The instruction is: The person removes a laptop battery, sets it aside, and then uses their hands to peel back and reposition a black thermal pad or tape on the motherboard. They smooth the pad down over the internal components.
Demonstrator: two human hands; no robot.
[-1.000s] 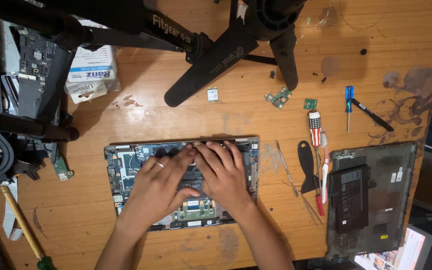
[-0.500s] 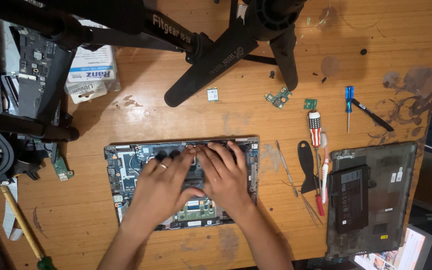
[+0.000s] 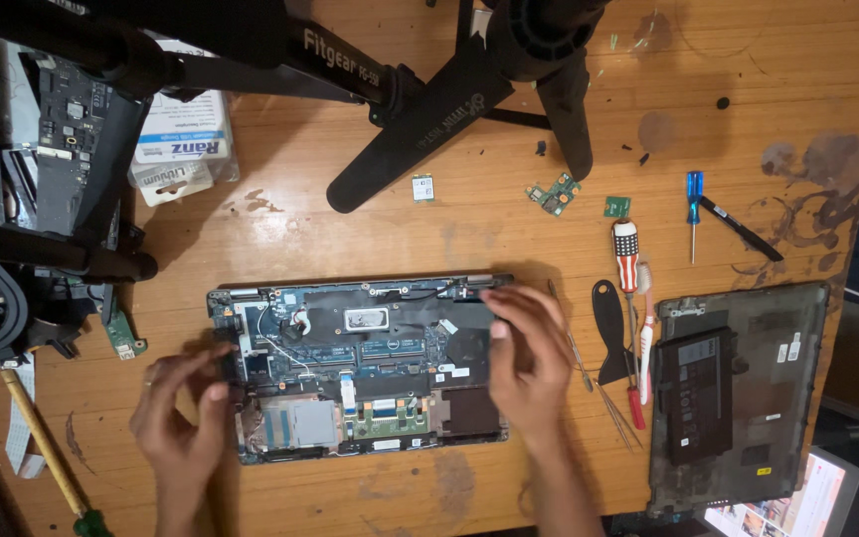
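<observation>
1. Head view: an opened laptop base (image 3: 360,368) lies flat near the middle of the wooden table (image 3: 807,89), its boards and cables exposed.
2. Left hand (image 3: 186,418) sits at the base's left edge, fingers curled onto the rim; right hand (image 3: 529,358) sits at the right edge, fingers bent over the corner. Both appear to grip the chassis sides, likely to steady or shift it. Neither holds a tool.
3. Right of the base: a black pry spatula (image 3: 610,328), a red-and-white screwdriver (image 3: 628,273) and thin metal tweezers (image 3: 589,373), laid parallel, probably kept within reach.
4. Further right: the removed bottom cover (image 3: 748,398) lies inside-up, with a black battery (image 3: 696,393) resting on it.
5. Far side: black tripod legs (image 3: 429,109) straddle the table; small green circuit boards (image 3: 554,194) and a blue screwdriver (image 3: 694,204) lie beyond the tools.
6. Far left: a white packet (image 3: 181,149) lies beside other dismantled electronics (image 3: 12,159).
7. Surface: worn, stained, scratched orange-brown wood. Little of the room shows.
</observation>
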